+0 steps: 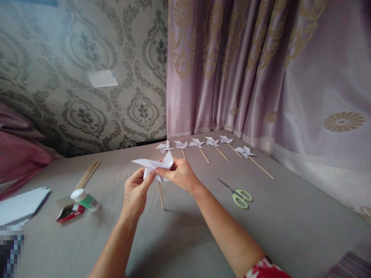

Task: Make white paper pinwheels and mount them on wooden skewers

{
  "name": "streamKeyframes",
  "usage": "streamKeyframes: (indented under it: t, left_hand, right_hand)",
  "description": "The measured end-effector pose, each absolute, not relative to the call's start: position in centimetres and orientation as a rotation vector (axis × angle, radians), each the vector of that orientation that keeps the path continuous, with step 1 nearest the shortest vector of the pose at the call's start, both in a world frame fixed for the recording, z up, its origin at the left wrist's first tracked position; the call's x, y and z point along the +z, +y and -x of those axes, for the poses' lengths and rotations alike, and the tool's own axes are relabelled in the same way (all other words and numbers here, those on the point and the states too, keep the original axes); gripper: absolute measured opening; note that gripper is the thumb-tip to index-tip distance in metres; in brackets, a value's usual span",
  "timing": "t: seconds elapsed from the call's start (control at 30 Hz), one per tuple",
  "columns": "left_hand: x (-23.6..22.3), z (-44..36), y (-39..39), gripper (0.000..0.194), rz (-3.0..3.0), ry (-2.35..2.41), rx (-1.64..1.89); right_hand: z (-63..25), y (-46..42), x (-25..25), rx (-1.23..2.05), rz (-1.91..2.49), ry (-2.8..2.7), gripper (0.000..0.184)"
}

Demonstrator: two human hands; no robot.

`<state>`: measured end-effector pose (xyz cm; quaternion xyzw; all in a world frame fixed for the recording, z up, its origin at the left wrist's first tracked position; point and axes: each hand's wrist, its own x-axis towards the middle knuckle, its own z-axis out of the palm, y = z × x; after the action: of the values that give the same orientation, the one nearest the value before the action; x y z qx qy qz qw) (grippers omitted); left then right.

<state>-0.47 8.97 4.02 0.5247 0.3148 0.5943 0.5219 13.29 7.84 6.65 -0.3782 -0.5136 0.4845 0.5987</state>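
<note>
Between my two hands is a white paper pinwheel (162, 164) on a thin wooden stick (161, 197), which slants down toward the grey cloth. My left hand (136, 191) pinches the paper near its centre, thumb in front. From the other side my right hand (182, 173) grips it too, its thumb meeting the left thumb at the middle; its other fingers are partly behind the paper. Beyond the hands lie several more paper pinwheels on sticks, one of them (245, 151) nearest the right edge.
Green-handled scissors (242, 197) lie to the right. On the left are a glue bottle (86, 200), an opened small red box (69, 212) with dark contents, a bundle of wooden sticks (87, 175) and a stack of paper (21, 204). A curtain (199, 77) and patterned wall (116, 112) stand behind.
</note>
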Motion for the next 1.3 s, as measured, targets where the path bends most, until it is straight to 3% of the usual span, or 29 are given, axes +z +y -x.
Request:
streamKeyframes:
  t: [0.4,0.73,1.3]
  left_hand:
    - [3.8,1.5,9.3,0.03,-1.305,0.811,1.358]
    - [4.6,2.1,9.1,0.029,-1.362,0.822,1.343]
    - [4.5,1.2,8.2,0.025,-1.317,0.743,1.376]
  right_hand:
    - [-13.3,7.5,7.0,0.988,0.888,-1.298,0.029]
    - [-12.8,7.2,6.8,1.028,0.889,-1.289,0.037]
    - [-14.2,6.7,6.6,0.893,0.9,-1.483,0.018]
